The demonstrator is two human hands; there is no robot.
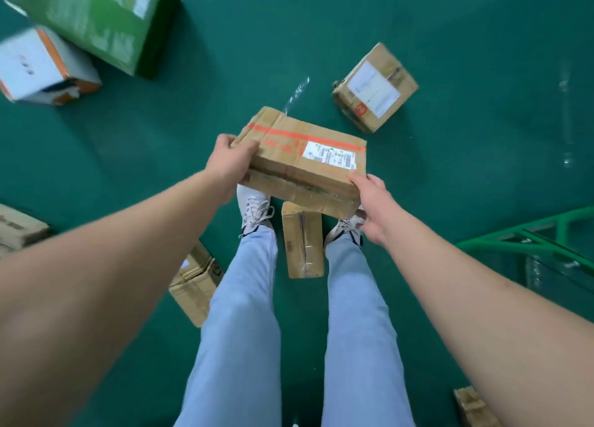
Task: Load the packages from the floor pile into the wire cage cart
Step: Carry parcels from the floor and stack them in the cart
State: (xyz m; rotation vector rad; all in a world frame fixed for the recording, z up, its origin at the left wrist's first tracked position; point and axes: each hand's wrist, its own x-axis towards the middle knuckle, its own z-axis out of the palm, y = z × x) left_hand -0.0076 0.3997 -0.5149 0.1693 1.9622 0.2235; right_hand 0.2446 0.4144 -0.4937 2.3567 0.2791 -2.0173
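your arms are bare from the frame edge down to the wrists, no sleeves, watch or gloves showing. left hand (229, 166) and right hand (373, 209) are bare too, no rings visible. you're wearing light blue jeans (239, 324), slim cut, plain fabric, hems sitting on the shoe tops. shoes are white lace-up sneakers: left sneaker (254, 206) has white laces and a dark strip at the collar, right sneaker (345, 229) is mostly hidden.
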